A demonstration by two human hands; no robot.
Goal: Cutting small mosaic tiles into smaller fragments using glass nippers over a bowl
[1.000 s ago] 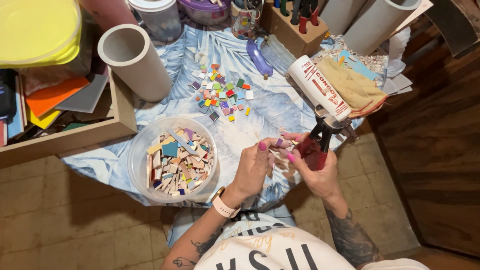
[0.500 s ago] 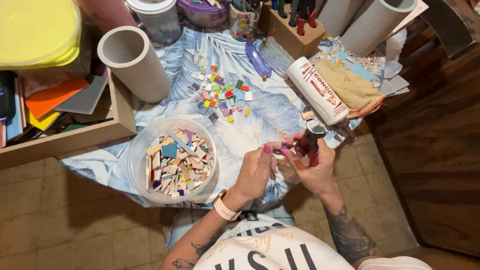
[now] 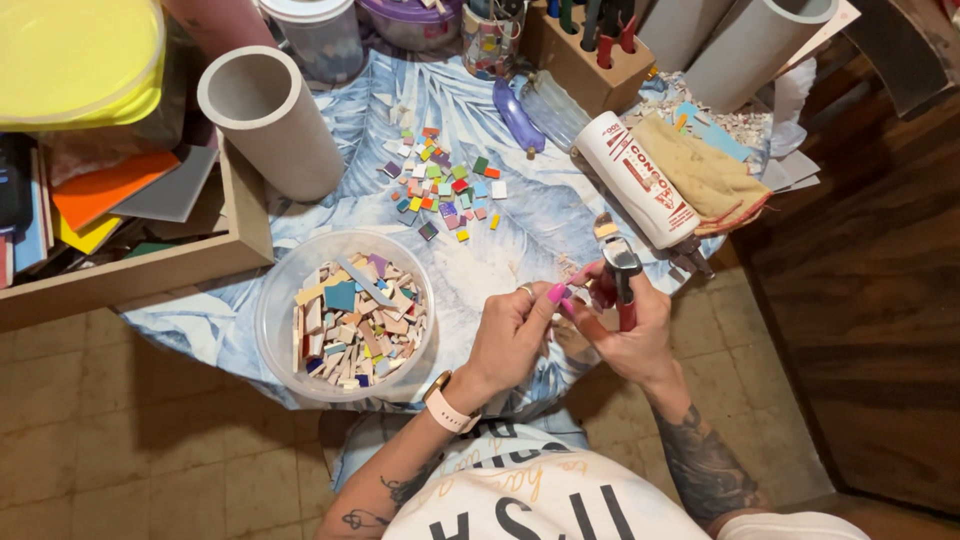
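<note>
Change: since the earlier frames the nippers (image 3: 622,275) have been swung upright, jaws now pointing away from the body, and both hands have been drawn closer together.
Bowl: a clear bowl (image 3: 272,330) of tile strips is seen left of the left hand, near but apart from it.
Left hand: the left hand (image 3: 512,335) is curled, its fingertips pinched toward the right hand; a small piece seems to be held there, but it is too small to be told for certain.
Loose tiles: small coloured tiles (image 3: 445,188) are scattered on the cloth beyond the left hand, well apart.
Right hand: the right hand (image 3: 632,325) is closed around the red handles of the nippers.
Nippers: the long axis runs from the palm away from the body; the metal head stands just beyond the right fingers, and the left fingertips lie just to its left, almost touching.
Nearer hand: the tool is gripped by the right alone; the left is next nearest.
Tube: a white tube (image 3: 638,180) lies just beyond the nipper head, slanted.
</note>
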